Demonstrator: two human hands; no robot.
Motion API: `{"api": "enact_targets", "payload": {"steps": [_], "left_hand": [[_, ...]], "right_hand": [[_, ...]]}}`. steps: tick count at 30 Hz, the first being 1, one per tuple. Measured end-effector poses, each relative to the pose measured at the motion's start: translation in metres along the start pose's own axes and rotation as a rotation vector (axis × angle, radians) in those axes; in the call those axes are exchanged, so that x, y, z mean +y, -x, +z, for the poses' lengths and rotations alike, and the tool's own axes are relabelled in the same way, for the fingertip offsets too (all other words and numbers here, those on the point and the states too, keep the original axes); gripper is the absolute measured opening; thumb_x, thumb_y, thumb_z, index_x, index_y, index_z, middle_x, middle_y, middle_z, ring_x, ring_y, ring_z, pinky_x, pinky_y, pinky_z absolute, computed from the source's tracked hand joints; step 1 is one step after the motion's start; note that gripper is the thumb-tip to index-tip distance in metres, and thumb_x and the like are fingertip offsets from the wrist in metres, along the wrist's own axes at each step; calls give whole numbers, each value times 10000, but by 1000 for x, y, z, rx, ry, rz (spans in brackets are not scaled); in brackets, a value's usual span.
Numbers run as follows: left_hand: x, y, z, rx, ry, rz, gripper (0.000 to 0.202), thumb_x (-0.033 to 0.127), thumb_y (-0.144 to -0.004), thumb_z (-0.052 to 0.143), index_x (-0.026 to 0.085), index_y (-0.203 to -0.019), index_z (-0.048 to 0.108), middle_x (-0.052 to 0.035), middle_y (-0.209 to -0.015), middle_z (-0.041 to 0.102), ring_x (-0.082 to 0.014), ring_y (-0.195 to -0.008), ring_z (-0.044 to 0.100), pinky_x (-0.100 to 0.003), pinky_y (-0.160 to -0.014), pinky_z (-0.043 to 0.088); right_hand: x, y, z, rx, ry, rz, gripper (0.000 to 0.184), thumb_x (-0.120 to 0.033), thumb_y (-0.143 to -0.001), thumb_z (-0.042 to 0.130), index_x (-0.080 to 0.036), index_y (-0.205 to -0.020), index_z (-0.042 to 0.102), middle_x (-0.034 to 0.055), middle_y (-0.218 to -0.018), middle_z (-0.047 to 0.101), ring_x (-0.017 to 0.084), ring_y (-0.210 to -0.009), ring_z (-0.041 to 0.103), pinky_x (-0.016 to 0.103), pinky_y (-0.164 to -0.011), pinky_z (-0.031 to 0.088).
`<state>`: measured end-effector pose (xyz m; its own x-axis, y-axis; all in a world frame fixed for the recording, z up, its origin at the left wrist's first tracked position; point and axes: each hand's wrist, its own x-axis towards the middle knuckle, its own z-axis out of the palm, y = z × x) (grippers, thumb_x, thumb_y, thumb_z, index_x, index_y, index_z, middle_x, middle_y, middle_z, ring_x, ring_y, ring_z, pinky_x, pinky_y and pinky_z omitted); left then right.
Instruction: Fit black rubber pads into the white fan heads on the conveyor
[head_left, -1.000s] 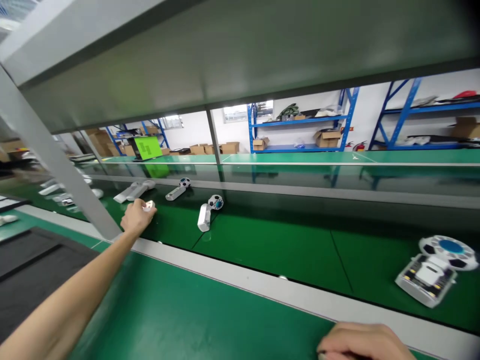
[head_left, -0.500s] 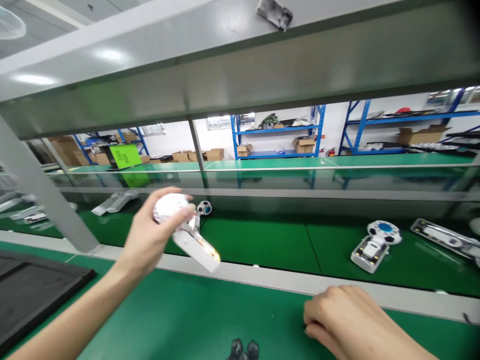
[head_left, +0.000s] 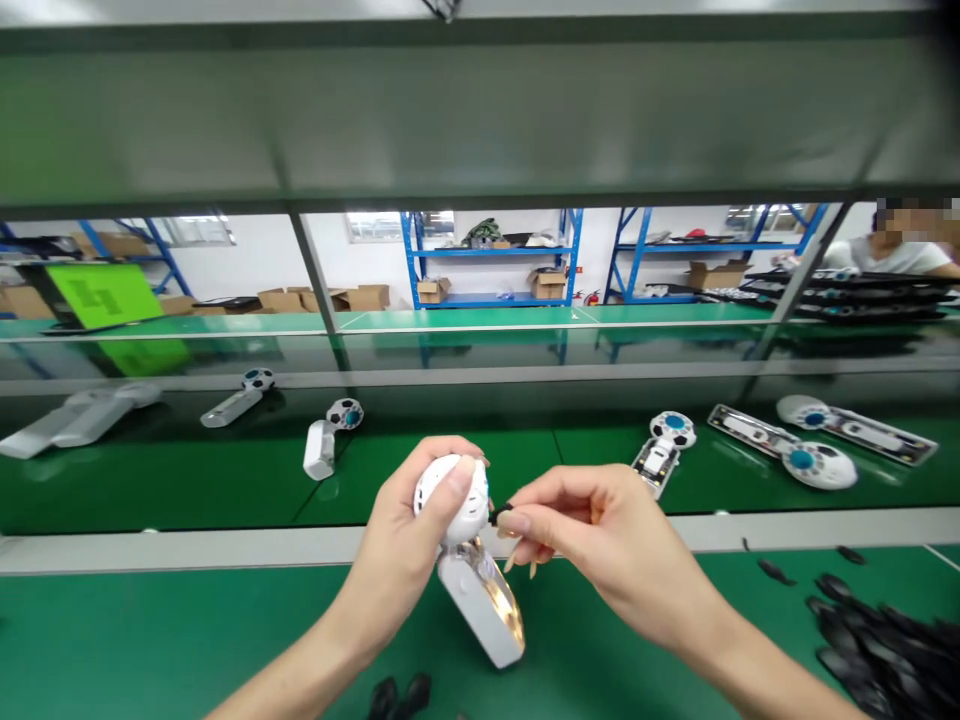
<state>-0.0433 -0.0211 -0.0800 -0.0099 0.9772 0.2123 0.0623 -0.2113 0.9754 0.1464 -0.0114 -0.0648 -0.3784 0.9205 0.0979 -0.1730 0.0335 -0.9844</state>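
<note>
My left hand (head_left: 409, 535) is closed around the round head of a white device (head_left: 480, 600), thumb across its face. The device's rectangular body hangs down to the right, with a shiny, yellowish lit edge. Beside the head, my right hand (head_left: 600, 530) pinches a small black piece (head_left: 499, 513) between thumb and fingertips. That piece is close against the head's right side; whether it touches cannot be made out. A pile of similar dark pieces (head_left: 877, 640) lies on the green bench at the lower right.
Several devices with football-patterned heads, one of them a white device (head_left: 321, 448), rest on the dark green belt (head_left: 480, 450) beyond the bench edge. A grey beam (head_left: 480, 120) spans overhead. Across the belt, a person (head_left: 892, 255) is near stacked black trays (head_left: 847, 292). Black parts (head_left: 401, 697) lie at the front.
My left hand has brought the white device down and to the right. My right hand has moved up and left to the device's head. The view has turned right, showing the dark pile.
</note>
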Motion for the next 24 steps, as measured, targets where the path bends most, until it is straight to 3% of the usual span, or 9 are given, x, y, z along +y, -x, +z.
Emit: {"api": "enact_targets", "payload": {"steps": [4, 8, 11, 14, 20, 22, 24], "left_hand": [[5, 2, 9, -15, -71, 75, 522, 752, -909, 651, 246, -1023, 711, -44, -878, 674, -145, -608, 550, -225, -518, 461], [9, 4, 11, 14, -119, 115, 457, 694, -930, 645, 252, -1020, 719, -57, -908, 695, -160, -605, 565, -235, -501, 477], [8, 5, 9, 46, -162, 186, 368, 557, -803, 830, 252, -982, 728, -61, -975, 690, -175, -664, 602, -239, -529, 509], [6, 4, 6, 39, -138, 218, 409, 389, -632, 970, 247, -931, 730, -55, -1031, 658, -176, -713, 626, -234, -554, 520], [1, 1, 2, 8, -66, 260, 315, 304, -704, 918, 224, -929, 713, -61, -1011, 648, -184, -725, 663, -266, -609, 561], [1, 0, 0, 32, -88, 298, 288, 295, -728, 897, 222, -925, 701, -61, -1018, 647, -182, -727, 667, -265, -608, 562], [0, -1, -2, 54, -110, 311, 263, 310, -760, 875, 223, -924, 690, -61, -1016, 646, -180, -719, 666, -258, -587, 554]], "right_hand": [[-5, -1, 0, 19, -94, 82, 339, -395, -579, 1035, -168, -674, 801, 32, -628, 758, 179, -608, 719, 278, -645, 613], [-4, 1, 5, 26, -96, 63, 343, -383, -592, 1030, -162, -678, 783, 32, -652, 760, 175, -630, 713, 263, -637, 595], [1, 5, 10, 38, -53, 42, 302, -383, -669, 983, -169, -716, 775, 26, -684, 758, 176, -663, 703, 260, -651, 587], [5, 11, 12, 29, 15, 15, 197, -358, -795, 871, -181, -783, 785, 36, -754, 780, 191, -712, 723, 263, -664, 583], [-7, 13, 5, -179, 132, -9, 255, -387, -967, 688, -194, -967, 855, 66, -913, 827, 243, -871, 782, 319, -779, 632], [-17, 13, 1, -119, 185, -71, 240, -383, -974, 700, -197, -1003, 849, 62, -913, 826, 239, -856, 787, 310, -757, 641], [-28, 18, -5, 47, 254, -217, 204, -399, -972, 733, -224, -966, 837, 47, -882, 815, 230, -816, 783, 296, -725, 644]]}}
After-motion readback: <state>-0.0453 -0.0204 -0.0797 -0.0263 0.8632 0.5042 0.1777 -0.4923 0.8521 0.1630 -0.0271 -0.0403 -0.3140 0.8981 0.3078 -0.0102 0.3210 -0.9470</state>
